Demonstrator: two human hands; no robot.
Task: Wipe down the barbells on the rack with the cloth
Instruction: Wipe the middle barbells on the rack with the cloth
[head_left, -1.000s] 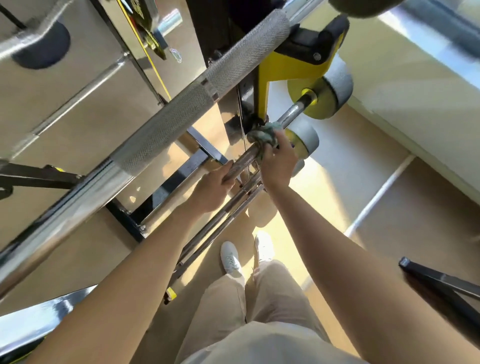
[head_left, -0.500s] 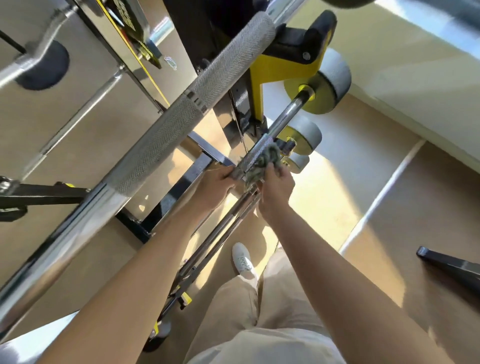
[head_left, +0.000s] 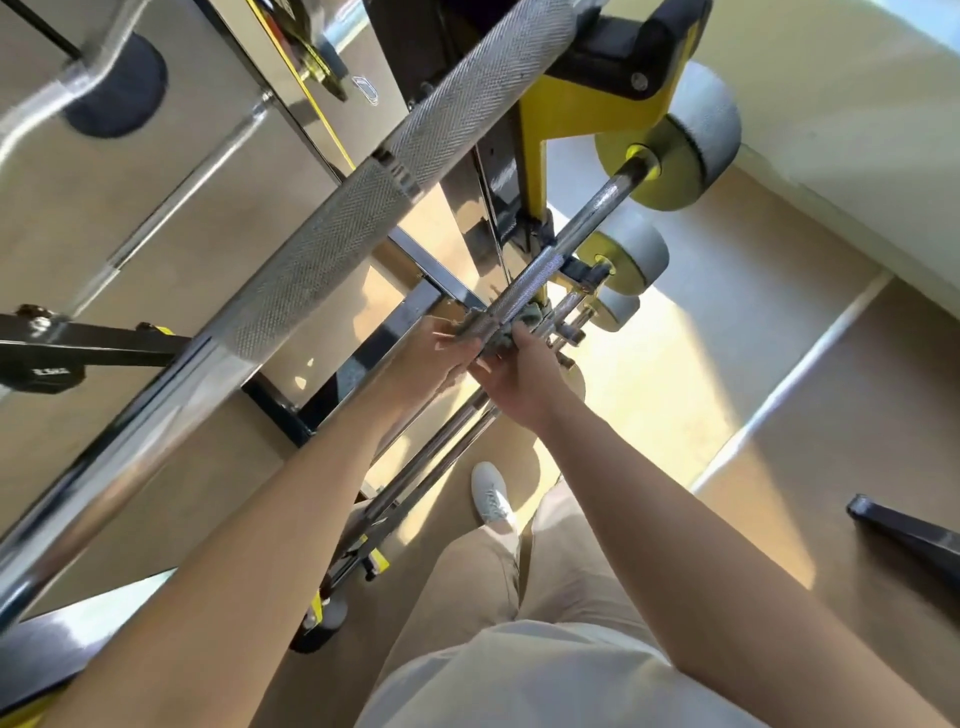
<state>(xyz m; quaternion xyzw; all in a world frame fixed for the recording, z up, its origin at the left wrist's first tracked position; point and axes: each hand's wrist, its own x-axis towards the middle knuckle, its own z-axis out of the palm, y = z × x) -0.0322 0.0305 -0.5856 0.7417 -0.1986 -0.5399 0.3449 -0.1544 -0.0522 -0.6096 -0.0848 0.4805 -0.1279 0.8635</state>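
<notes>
Counted on the black-and-yellow steel rack (head_left: 535, 119): one thick knurled chrome barbell (head_left: 363, 218) slanting across the top, one thinner knurled chrome barbell (head_left: 582, 228) a tier below, and at least two slim smooth chrome bars (head_left: 431, 467) lower down, exact number hard to tell where overlapping. Three grey round end weights with yellow faces (head_left: 675, 150) stepped down the right side, largest uppermost.

One crumpled grey-green cloth (head_left: 519, 325), pressed against the thinner knurled chrome barbell at the near end of its knurling, just in front of the rack's yellow upright.

Two bare hands. Right hand (head_left: 524, 379) wrapped over the cloth, fingers curled round cloth and shaft together. Left hand (head_left: 441, 353) just beside it on the same shaft, fingers curled round the steel from beneath, somewhat blurred.

Far upper left, one bent chrome curl bar (head_left: 52, 98) carrying one black round weight (head_left: 119, 88).

One small outlined emblem sticker (head_left: 366, 91) near the top of the rack, no letters readable. White lettering on one black block (head_left: 49, 371) at the left edge, too blurred to read.

Below, one white shoe (head_left: 491, 491), beige trousers (head_left: 519, 571), and one black bar foot (head_left: 909, 535) on the floor at the right
</notes>
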